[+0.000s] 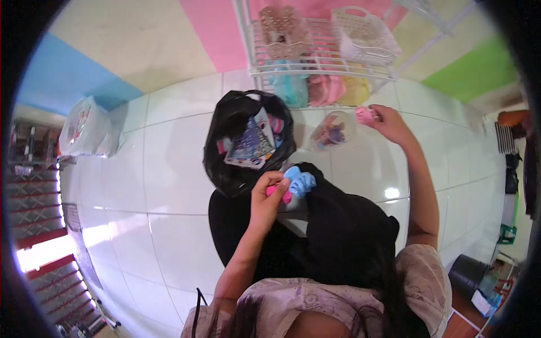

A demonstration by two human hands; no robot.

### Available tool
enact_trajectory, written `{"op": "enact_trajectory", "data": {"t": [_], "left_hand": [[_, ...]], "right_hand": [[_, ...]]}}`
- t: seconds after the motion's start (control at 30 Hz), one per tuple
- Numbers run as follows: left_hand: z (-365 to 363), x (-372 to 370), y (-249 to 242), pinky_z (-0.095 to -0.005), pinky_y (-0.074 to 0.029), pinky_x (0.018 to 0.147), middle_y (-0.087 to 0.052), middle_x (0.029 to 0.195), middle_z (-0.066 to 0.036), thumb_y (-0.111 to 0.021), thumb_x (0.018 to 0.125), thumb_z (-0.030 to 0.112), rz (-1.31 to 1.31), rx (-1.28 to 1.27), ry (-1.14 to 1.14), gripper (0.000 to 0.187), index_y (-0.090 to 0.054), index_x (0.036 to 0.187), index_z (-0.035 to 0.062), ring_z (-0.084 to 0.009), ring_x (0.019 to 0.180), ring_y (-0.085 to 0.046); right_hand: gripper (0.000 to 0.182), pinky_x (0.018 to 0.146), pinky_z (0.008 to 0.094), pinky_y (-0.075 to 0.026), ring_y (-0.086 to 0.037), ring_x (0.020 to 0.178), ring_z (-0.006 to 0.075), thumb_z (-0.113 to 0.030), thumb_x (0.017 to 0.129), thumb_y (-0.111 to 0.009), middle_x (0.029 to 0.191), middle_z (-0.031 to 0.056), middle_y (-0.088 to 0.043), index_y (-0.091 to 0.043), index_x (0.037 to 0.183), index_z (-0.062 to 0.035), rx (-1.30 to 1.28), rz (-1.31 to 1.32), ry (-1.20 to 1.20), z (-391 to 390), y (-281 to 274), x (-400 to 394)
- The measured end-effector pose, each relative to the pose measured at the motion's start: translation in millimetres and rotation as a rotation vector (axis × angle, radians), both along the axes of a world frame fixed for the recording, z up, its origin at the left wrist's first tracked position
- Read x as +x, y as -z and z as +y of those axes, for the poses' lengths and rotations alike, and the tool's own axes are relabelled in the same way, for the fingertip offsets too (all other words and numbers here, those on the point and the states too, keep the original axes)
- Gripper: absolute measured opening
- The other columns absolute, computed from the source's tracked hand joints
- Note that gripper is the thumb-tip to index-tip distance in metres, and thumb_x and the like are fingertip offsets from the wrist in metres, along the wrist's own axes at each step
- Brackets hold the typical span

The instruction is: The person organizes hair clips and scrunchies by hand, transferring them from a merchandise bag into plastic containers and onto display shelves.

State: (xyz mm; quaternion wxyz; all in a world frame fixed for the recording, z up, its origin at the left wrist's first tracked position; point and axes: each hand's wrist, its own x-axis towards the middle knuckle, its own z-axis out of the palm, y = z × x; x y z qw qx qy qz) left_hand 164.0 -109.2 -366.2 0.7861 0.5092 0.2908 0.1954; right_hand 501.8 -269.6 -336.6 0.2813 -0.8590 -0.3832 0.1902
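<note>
My left hand [262, 204] is closed over my lap, pinching a bunched blue flower-like piece [302, 183] together with a hot-pink one [279, 192]. Out to the right, my right hand [391, 127] grips a small light-pink flower-like piece [365, 116] between thumb and fingers. Just left of that hand, a clear plastic container [349, 128] on the floor holds small purple and pinkish items. Beyond my left hand stands an open black plastic bag [213, 155], with patterned packets [251, 143] showing inside it.
A white wire rack [321, 70] against the wall carries a white basket [366, 36] and a beige patterned holder [282, 34], with teal, pink and yellow bundles underneath. At the left, a filled white plastic bag [89, 129] sits on the tiled floor [174, 180]. A black bin [469, 272] is at lower right.
</note>
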Motion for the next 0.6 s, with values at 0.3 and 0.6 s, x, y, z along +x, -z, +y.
{"op": "enact_trajectory", "data": {"t": [0.3, 0.6], "left_hand": [[-2.3, 1.1, -21.4, -0.0209, -0.044, 0.068, -0.059, 0.086, 0.001, -0.064, 0.093, 0.007, -0.057, 0.071, 0.112, 0.010, -0.062, 0.101, 0.0020, -0.0050, 0.075, -0.055], [-9.8, -1.1, -13.4, -0.0202, -0.046, 0.071, -0.063, 0.097, -0.001, -0.064, 0.095, 0.010, -0.039, 0.029, 0.230, 0.015, -0.062, 0.108, 0.0028, -0.0048, 0.079, -0.056]], "right_hand": [[0.023, 0.061, 0.0303, -0.048, -0.062, 0.063, 0.0146, -0.019, 0.088, -0.065, 0.070, 0.0081, -0.065, -0.069, 0.094, 0.0030, -0.108, 0.168, -0.006, 6.6, -10.2, 9.7], [0.025, 0.063, 0.0317, -0.048, -0.062, 0.064, 0.0157, -0.021, 0.088, -0.066, 0.071, 0.0099, -0.065, -0.067, 0.091, 0.0040, -0.227, 0.142, -0.085, 21.9, -2.6, 5.9]]}}
